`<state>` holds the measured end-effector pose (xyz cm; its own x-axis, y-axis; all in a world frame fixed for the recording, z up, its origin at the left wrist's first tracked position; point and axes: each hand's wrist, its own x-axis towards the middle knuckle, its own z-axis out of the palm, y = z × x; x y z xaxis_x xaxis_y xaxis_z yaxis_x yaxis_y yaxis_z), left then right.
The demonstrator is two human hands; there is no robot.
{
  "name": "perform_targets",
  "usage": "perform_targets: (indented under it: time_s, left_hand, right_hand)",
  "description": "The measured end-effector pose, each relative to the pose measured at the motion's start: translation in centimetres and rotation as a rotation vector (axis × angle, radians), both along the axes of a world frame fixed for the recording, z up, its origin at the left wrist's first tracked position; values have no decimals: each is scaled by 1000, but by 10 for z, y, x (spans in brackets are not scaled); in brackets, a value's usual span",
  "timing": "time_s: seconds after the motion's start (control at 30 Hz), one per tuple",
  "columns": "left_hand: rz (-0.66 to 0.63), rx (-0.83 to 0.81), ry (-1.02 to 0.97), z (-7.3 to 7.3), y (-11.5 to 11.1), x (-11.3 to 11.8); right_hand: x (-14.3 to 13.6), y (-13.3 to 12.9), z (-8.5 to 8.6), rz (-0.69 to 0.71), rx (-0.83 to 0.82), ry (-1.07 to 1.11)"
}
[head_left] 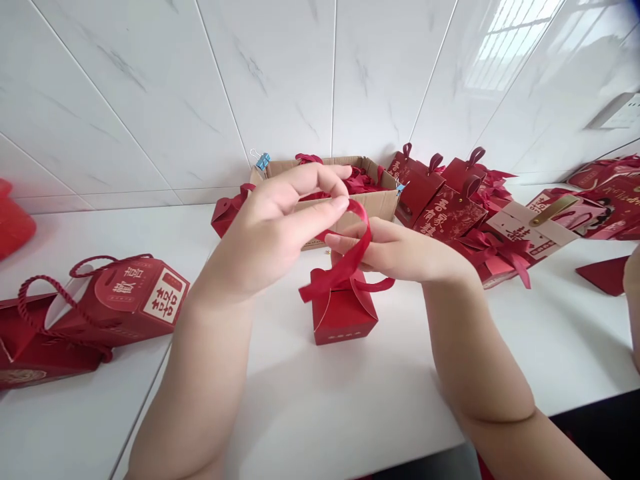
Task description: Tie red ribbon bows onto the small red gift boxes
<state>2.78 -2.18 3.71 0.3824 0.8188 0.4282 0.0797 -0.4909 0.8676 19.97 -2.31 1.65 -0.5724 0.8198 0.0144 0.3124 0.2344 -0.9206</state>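
A small red gift box (345,320) with folded top flaps stands on the white table in front of me. Above it a red ribbon (356,257) curves up in a loop, one end hanging over the box's left side. My left hand (287,220) pinches the top of the loop between thumb and finger. Lower and to the right, my right hand (390,250) has its fingers closed on the ribbon just over the box top. Its fingertips are partly hidden behind the ribbon.
Behind my hands stands a cardboard box (375,200) of red ribbons with blue binder clips. Red boxes with rope handles (130,300) lie at left. Several finished gift boxes (440,200) crowd the back right. Part of another person's arm (633,293) shows at the right edge.
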Motion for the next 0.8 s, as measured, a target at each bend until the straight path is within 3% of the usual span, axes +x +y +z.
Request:
perform_targets:
  time_s: [0.1, 0.23, 0.4, 0.6, 0.8]
  left_hand:
    - [94, -24, 39, -4, 4, 1]
    - [226, 61, 52, -12, 12, 3]
    - [290, 144, 76, -18, 17, 0]
    - [251, 162, 84, -17, 15, -1]
    - [358, 271, 31, -7, 2, 3]
  right_hand:
    - [1, 2, 2, 11, -9, 85]
    - [3, 5, 0, -1, -30, 260]
    - [2, 8, -1, 12, -53, 363]
    - [0, 7, -2, 12, -45, 314]
    - [3, 14, -5, 26, -117, 443]
